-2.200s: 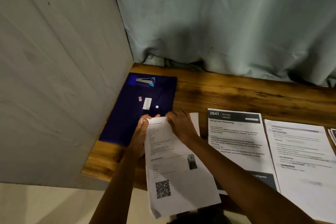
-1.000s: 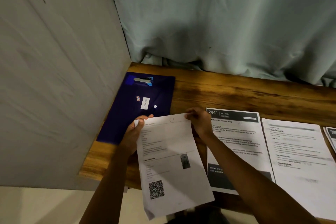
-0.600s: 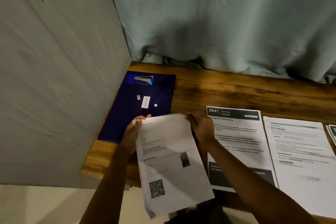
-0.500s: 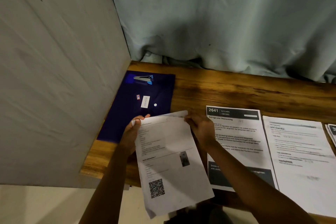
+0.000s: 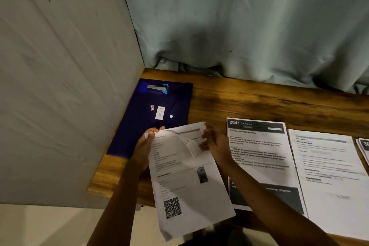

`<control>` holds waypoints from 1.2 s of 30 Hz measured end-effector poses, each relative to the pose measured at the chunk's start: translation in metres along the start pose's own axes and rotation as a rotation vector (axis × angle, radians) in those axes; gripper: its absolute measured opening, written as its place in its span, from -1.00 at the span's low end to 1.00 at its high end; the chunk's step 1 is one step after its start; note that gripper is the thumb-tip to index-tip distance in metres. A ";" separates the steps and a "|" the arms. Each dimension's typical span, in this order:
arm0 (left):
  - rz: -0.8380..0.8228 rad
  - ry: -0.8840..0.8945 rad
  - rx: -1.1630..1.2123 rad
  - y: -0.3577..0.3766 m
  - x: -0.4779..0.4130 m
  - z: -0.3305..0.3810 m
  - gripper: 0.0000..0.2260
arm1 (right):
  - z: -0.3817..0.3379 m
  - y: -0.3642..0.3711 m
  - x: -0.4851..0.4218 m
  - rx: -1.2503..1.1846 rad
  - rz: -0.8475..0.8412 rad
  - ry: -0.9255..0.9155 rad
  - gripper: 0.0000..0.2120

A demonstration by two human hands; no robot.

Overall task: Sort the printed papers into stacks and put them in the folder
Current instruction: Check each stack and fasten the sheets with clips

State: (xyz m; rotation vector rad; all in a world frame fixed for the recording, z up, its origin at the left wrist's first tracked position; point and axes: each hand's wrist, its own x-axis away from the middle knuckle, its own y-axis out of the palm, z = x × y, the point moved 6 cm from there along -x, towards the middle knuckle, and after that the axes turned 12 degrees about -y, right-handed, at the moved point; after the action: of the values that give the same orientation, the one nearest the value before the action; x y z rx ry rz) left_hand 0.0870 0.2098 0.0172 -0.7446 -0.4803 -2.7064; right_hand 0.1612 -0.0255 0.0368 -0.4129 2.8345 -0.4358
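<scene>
In the head view, the right hand (image 5: 214,144) is pinching and peeling back the far corner of the top sheet of the held papers (image 5: 187,185). Half a second ago that corner was lying nearly flat. The left hand (image 5: 146,143) is gripping the opposite corner, over the table (image 5: 259,102) edge just beside the blue folder (image 5: 135,132). The person is probably separating sheets for sorting, so filing is still waiting.

A small paperwork nook. A wooden tabletop (image 5: 249,102), tucked against a wall (image 5: 60,86) and curtain (image 5: 239,26), carries a stapler (image 5: 158,87), folder (image 5: 139,132) and printed sheets (image 5: 257,156).
</scene>
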 end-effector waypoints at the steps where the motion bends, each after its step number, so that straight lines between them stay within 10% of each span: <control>1: 0.002 -0.006 0.000 0.000 0.000 0.000 -0.80 | 0.005 0.000 -0.005 -0.003 0.046 0.074 -0.72; 9: 0.092 -0.037 -0.091 -0.008 -0.002 -0.003 -0.78 | 0.016 0.002 -0.013 0.066 0.167 0.181 -0.84; 20: 0.108 -0.059 -0.082 -0.012 -0.005 -0.004 -0.71 | -0.010 -0.012 0.014 0.312 0.334 -0.206 -0.80; 29: 0.109 -0.038 -0.088 -0.008 -0.008 -0.003 -0.72 | -0.019 -0.019 0.029 0.278 0.158 -0.457 -0.72; 36: 0.124 0.012 -0.105 -0.009 -0.008 -0.001 -0.79 | -0.012 -0.013 0.027 0.139 0.059 -0.277 -0.60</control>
State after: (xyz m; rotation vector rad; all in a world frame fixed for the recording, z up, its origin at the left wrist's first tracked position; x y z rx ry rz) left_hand 0.0904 0.2189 0.0098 -0.7582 -0.2815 -2.6349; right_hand 0.1354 -0.0425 0.0466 -0.3329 2.5243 -0.5172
